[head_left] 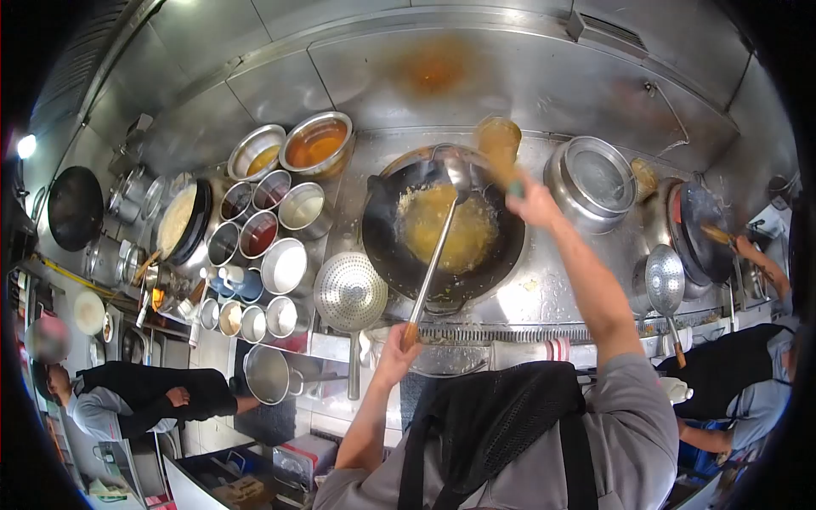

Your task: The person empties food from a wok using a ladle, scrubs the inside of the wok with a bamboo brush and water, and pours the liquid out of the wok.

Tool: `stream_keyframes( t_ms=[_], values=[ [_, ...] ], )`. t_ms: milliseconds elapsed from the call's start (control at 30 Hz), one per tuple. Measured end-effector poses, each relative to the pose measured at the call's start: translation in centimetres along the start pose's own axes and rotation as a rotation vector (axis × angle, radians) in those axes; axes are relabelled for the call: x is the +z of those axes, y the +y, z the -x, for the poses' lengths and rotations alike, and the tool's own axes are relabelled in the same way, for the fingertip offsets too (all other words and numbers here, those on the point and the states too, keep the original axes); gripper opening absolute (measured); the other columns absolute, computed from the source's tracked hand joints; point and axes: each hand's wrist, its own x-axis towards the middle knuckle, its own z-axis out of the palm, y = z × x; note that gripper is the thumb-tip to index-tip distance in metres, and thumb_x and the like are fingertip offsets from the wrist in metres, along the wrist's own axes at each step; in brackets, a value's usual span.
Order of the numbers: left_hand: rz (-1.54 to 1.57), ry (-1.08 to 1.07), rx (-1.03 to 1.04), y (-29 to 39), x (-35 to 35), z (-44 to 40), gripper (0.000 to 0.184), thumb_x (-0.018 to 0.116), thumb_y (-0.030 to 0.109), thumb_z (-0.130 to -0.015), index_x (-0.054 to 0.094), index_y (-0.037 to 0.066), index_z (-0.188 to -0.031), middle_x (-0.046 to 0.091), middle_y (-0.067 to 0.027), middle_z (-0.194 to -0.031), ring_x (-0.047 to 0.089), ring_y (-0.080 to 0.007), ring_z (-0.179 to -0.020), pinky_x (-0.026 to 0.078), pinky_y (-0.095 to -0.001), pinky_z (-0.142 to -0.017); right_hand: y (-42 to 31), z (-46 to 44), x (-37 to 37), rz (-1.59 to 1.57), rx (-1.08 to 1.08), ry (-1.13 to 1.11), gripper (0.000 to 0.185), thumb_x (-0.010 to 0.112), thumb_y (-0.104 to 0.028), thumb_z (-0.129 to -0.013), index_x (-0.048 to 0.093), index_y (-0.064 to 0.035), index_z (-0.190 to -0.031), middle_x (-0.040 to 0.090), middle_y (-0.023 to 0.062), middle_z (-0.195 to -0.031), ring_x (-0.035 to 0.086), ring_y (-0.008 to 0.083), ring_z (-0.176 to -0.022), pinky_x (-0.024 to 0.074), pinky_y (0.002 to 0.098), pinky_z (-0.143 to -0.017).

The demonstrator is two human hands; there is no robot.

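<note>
Black cloth [501,425] over a grey shirt [629,425] fills the lower middle of the frame. Beyond it, just below centre, our left hand [396,354] has its fingers closed around the near end of the ladle [436,259]. From those fingers the ladle's long axis runs up and slightly right across the wok [387,259], its bowl near the far rim, above yellow liquid [446,229]. Our right hand [534,204], by the wok's upper right edge, is nearer that bowl, though apart from it. Its fingers are curled on a tan tool [502,161] slanting up and left; blur means we cannot tell how tightly. Just left of the wok sits a strainer [350,291], near our left hand.
</note>
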Motion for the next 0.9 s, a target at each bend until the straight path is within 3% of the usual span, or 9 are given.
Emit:
stream_keyframes(
  t_ms=[33, 133, 233, 433, 500, 600, 767, 867, 900],
  values=[
    [-0.093, 0.051, 0.105, 0.3, 0.1, 0.3, 0.046, 0.072, 0.015, -0.093, 0.052, 0.002, -0.132, 0.064, -0.0114, -0.111, 0.062, -0.0214, -0.103, 0.051, -0.0355, -0.091, 1.1, 0.3, -0.5, 0.494, -0.259, -0.144, 0.067, 0.083, -0.026, -0.079, 0.062, -0.0158, -0.142, 0.072, 0.0206, -0.122, 0.07, 0.0335, -0.114, 0.0554, 0.0437, -0.099],
    [-0.33, 0.136, 0.013, 0.7, -1.0, 0.5, 0.046, 0.068, 0.012, -0.095, 0.05, 0.01, -0.137, 0.069, -0.0173, -0.116, 0.07, -0.0355, -0.106, 0.055, -0.0441, -0.089, 0.3, -0.4, -3.8, 0.893, -0.359, -0.602, 0.072, 0.083, -0.022, -0.074, 0.062, -0.0173, -0.142, 0.07, 0.02, -0.126, 0.067, 0.035, -0.117, 0.0536, 0.0453, -0.104],
    [-0.502, 0.212, 0.009, 1.4, -1.6, 0.7, 0.044, 0.067, 0.015, -0.096, 0.051, 0.013, -0.136, 0.071, -0.0202, -0.115, 0.068, -0.0435, -0.104, 0.055, -0.0494, -0.086, -1.2, -1.3, -8.5, 0.757, -0.365, -0.221, 0.068, 0.082, -0.02, -0.075, 0.063, -0.0156, -0.14, 0.069, 0.0183, -0.129, 0.066, 0.0347, -0.119, 0.0523, 0.0441, -0.105],
    [-0.567, 0.254, 0.116, 0.4, -1.5, 2.4, 0.045, 0.069, 0.012, -0.091, 0.055, 0.013, -0.133, 0.073, -0.019, -0.11, 0.071, -0.0402, -0.099, 0.056, -0.0501, -0.083, -8.1, 0.4, -17.2, 0.123, -0.348, 0.37, 0.07, 0.084, -0.014, -0.077, 0.06, -0.0103, -0.143, 0.066, 0.0192, -0.134, 0.065, 0.0343, -0.123, 0.0499, 0.0399, -0.108],
    [-0.575, 0.247, 0.135, 0.6, -1.1, 2.9, 0.044, 0.069, 0.012, -0.091, 0.056, 0.014, -0.133, 0.073, -0.0192, -0.11, 0.071, -0.0402, -0.099, 0.056, -0.0499, -0.082, -4.0, -1.5, -14.5, -0.002, -0.566, 0.431, 0.071, 0.083, -0.015, -0.078, 0.059, -0.0112, -0.145, 0.065, 0.0195, -0.137, 0.063, 0.0333, -0.127, 0.0478, 0.0383, -0.11],
    [-0.503, 0.214, 0.072, 0.4, -0.6, 3.2, 0.044, 0.069, 0.011, -0.09, 0.056, 0.014, -0.132, 0.073, -0.0199, -0.109, 0.071, -0.0411, -0.098, 0.057, -0.0505, -0.081, -4.6, 0.5, -13.1, 1.035, -0.322, -0.306, 0.068, 0.081, -0.021, -0.079, 0.059, -0.0143, -0.143, 0.069, 0.0183, -0.128, 0.064, 0.0382, -0.12, 0.0502, 0.0486, -0.106],
    [-0.322, 0.163, 0.053, -0.3, -0.1, 3.2, 0.047, 0.071, 0.016, -0.092, 0.055, 0.009, -0.136, 0.071, -0.0235, -0.113, 0.07, -0.0399, -0.109, 0.056, -0.0442, -0.092, 0.7, 1.9, -11.6, 0.7, -0.253, -0.13, 0.068, 0.082, -0.024, -0.08, 0.059, -0.016, -0.143, 0.07, 0.0181, -0.123, 0.066, 0.0378, -0.116, 0.0531, 0.0481, -0.101],
    [-0.168, 0.119, -0.006, -0.7, 0.0, 3.0, 0.048, 0.074, 0.016, -0.091, 0.056, 0.0, -0.133, 0.065, -0.0111, -0.105, 0.064, -0.0225, -0.097, 0.052, -0.0351, -0.088, 1.8, 4.0, -9.5, 0.501, -0.247, -0.07, 0.067, 0.083, -0.025, -0.08, 0.06, -0.0149, -0.142, 0.07, 0.0189, -0.124, 0.066, 0.0382, -0.116, 0.0534, 0.0474, -0.1],
    [-0.139, 0.075, 0.062, -1.9, -0.1, 2.5, 0.046, 0.071, 0.015, -0.093, 0.055, -0.001, -0.133, 0.062, -0.0073, -0.097, 0.061, -0.0172, -0.083, 0.051, -0.0313, -0.073, 1.9, 4.5, -9.1, 0.47, -0.248, -0.073, 0.066, 0.083, -0.025, -0.08, 0.06, -0.0143, -0.142, 0.069, 0.0192, -0.125, 0.066, 0.0384, -0.116, 0.0534, 0.0472, -0.101]
  ],
)
